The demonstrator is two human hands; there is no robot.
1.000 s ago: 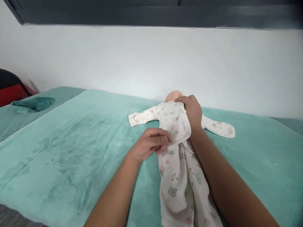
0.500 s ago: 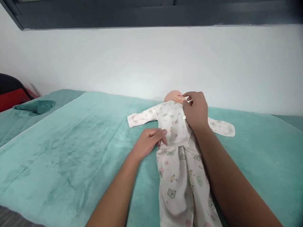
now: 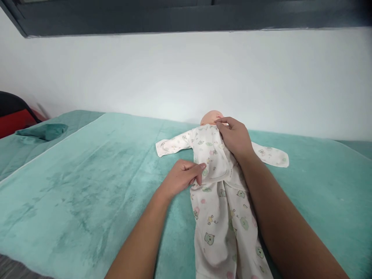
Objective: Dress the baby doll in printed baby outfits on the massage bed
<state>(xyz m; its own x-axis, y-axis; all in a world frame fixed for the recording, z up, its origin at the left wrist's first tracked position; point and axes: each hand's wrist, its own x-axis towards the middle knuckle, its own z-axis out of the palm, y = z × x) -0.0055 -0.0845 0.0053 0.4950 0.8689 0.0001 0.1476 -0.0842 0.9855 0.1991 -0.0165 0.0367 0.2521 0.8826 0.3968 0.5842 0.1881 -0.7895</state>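
Note:
A baby doll [image 3: 212, 117] lies on its back on a teal blanket [image 3: 87, 174], dressed in a white sleepsuit [image 3: 221, 209] printed with small bears. My left hand [image 3: 181, 176] rests at the doll's waist, fingers curled and pinching the lower edge of the suit's front flap. My right hand [image 3: 235, 137] lies on the doll's chest just below the neck, fingers bent and pressing the flap's upper edge. Both sleeves spread out to the sides.
A white wall runs close behind the doll, under a dark window frame [image 3: 186, 15]. At far left a crumpled teal cloth [image 3: 43, 131] lies beside a red and black object [image 3: 13, 114]. The blanket's near edge shows at bottom left.
The front flap, lifted a second ago, now lies flat on the doll's chest. My right hand shifted slightly left onto the neckline. My left hand stayed at the waist.

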